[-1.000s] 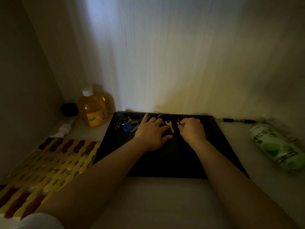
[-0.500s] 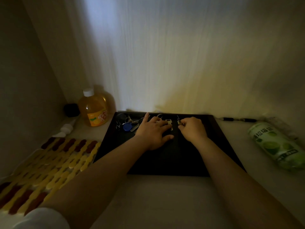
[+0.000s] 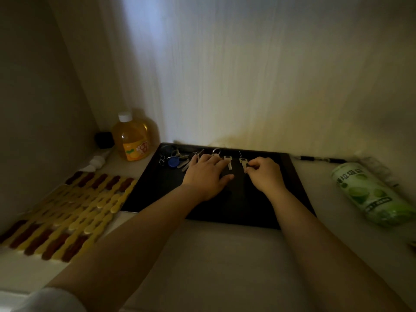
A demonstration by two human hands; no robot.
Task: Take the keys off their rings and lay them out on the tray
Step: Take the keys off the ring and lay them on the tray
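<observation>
A black tray (image 3: 157, 190) lies on the pale surface against the wall. Near its far left corner sits a bunch of keys with a blue fob (image 3: 173, 162) and small rings. My left hand (image 3: 206, 174) rests flat on the tray, fingers spread, touching a silver ring (image 3: 216, 151) and lying beside a loose silver key (image 3: 228, 161). My right hand (image 3: 265, 174) pinches the blade end of a second silver key (image 3: 243, 164), which has a thin ring (image 3: 240, 154) at its head.
An orange drink bottle (image 3: 132, 138) stands left of the tray beside a small black box (image 3: 103, 140). A yellow and brown mat (image 3: 67, 212) lies at the left. A green packet (image 3: 369, 194) and a dark pen (image 3: 319, 159) lie at the right.
My right hand has shifted slightly right and drawn the second key clear, so both keys now show side by side. My left hand stays flat on the tray.
</observation>
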